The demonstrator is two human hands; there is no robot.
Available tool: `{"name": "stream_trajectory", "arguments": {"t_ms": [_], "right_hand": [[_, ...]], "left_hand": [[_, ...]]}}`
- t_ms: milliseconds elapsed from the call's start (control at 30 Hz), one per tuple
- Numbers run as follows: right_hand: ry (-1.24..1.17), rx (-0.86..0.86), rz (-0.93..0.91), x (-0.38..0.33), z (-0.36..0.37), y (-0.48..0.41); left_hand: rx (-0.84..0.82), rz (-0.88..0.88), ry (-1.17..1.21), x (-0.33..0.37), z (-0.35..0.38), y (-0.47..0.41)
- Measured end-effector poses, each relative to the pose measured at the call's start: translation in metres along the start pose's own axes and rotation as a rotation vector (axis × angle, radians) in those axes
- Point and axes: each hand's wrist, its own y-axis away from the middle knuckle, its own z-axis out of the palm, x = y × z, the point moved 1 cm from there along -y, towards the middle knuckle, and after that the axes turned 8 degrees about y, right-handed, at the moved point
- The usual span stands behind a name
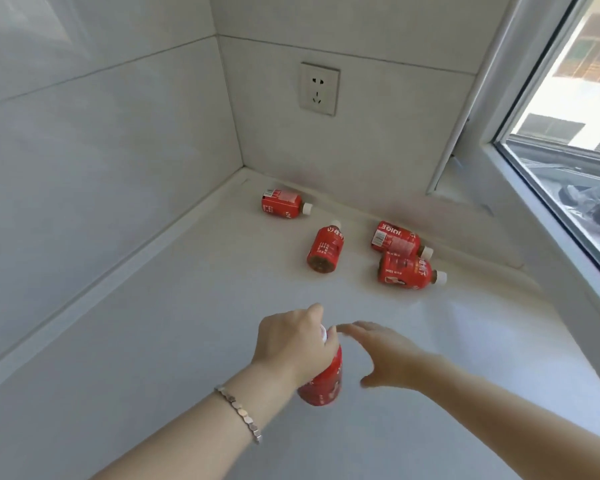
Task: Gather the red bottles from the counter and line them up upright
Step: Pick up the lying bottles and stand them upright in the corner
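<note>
Several small red bottles with white caps are on the white counter [153, 341]. One bottle [323, 382] stands upright in the near middle, and my left hand [293, 344] is wrapped around its neck and cap. My right hand [385, 355] hovers just right of it, fingers spread, holding nothing. Farther back, other bottles lie on their sides: one [284, 203] near the corner, one [325, 249] in the middle with its base toward me, and two touching at the right, the rear one [397, 240] and the front one [407, 271].
Tiled walls meet in a corner behind the counter, with a wall socket [319, 88] on the back wall. A window [568, 133] and its sill run along the right side. A raised lip edges the counter at the left and back.
</note>
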Motion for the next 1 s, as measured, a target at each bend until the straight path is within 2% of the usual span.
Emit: {"name": "stream_trajectory", "arguments": {"t_ms": [100, 167, 200, 267, 333, 400, 467, 600, 700, 867, 933, 1000], "right_hand": [[0.258, 0.286, 0.171, 0.07, -0.023, -0.039], [0.253, 0.475, 0.3, 0.114, -0.038, -0.06], [0.229, 0.5, 0.375, 0.134, -0.044, -0.068], [0.166, 0.367, 0.511, 0.161, -0.049, -0.079], [-0.066, 0.211, 0.565, 0.179, -0.039, -0.088], [-0.354, 0.212, 0.577, 0.191, -0.029, -0.093], [-0.538, 0.243, 0.605, 0.196, -0.022, -0.093], [-0.528, 0.28, 0.695, 0.187, -0.008, -0.09], [-0.53, 0.406, 0.688, 0.168, -0.008, -0.085], [-0.436, 0.555, 0.474, 0.14, -0.021, -0.067], [-0.388, 0.551, 0.397, 0.123, -0.032, -0.061], [-0.258, 0.473, 0.332, 0.101, -0.04, -0.054]], "left_hand": [[0.01, -0.061, -0.023, 0.001, 0.003, -0.039], [0.035, -0.107, -0.028, -0.001, 0.005, -0.062], [0.044, -0.13, -0.023, -0.002, 0.005, -0.072], [0.056, -0.185, -0.004, -0.003, 0.009, -0.087], [0.068, -0.227, 0.025, -0.005, 0.015, -0.099], [0.073, -0.252, 0.043, -0.007, 0.022, -0.108], [0.065, -0.278, 0.049, -0.008, 0.03, -0.112], [0.037, -0.299, 0.03, -0.007, 0.041, -0.113], [0.03, -0.286, 0.003, -0.006, 0.043, -0.111], [0.057, -0.296, 0.015, -0.005, 0.037, -0.094], [0.071, -0.314, 0.026, -0.005, 0.033, -0.082], [0.089, -0.341, 0.037, -0.008, 0.028, -0.064]]}}
